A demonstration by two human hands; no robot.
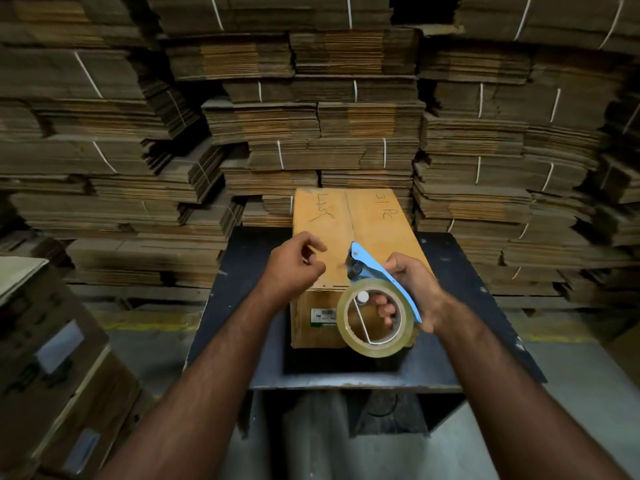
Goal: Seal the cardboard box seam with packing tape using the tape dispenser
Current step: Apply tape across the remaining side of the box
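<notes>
A closed brown cardboard box with handwriting on its top stands on a dark table; its centre seam runs away from me. My right hand grips a blue tape dispenser that carries a roll of clear packing tape. The dispenser's tip hovers over the near end of the seam. My left hand hangs over the box's near left corner with fingers loosely curled and nothing in them. I cannot tell whether it touches the box.
Tall stacks of flattened, string-tied cardboard fill the whole background close behind the table. More cartons with labels stand at the lower left. Grey floor shows to the right of the table.
</notes>
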